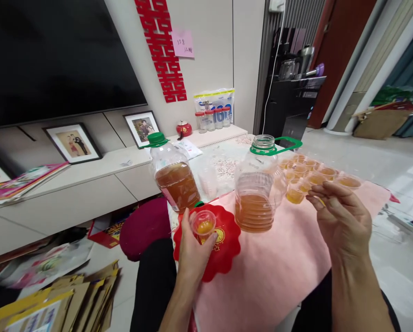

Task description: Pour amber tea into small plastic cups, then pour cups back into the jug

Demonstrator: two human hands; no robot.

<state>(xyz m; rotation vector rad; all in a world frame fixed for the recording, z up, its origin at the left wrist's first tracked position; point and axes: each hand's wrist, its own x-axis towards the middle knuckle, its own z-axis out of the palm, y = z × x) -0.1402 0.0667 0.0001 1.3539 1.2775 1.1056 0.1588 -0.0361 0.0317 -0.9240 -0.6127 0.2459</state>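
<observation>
My left hand (pixel 195 258) is closed around a small clear plastic cup (pixel 204 220) with a little amber liquid in it. It holds the cup over a red scalloped plate (pixel 223 263) with a gold print. My right hand (pixel 343 219) is raised at the right, its thumb and fingertips slightly apart with nothing visible between them. Just left of those fingertips stands a cup of amber liquid (pixel 295 196), at the near edge of several similar filled cups (pixel 327 173). Between my hands is an uncapped large clear jug (pixel 256 198), partly filled with amber liquid, with a green handle ring.
A second jug (pixel 177 180) with a green cap stands behind the plate. Pink cloth (pixel 262 276) covers the near table. Red-lidded jars (pixel 209 121) stand on the white cabinet (pixel 89 184). A maroon stool (pixel 144 228) and flattened cardboard (pixel 71 299) are at the lower left.
</observation>
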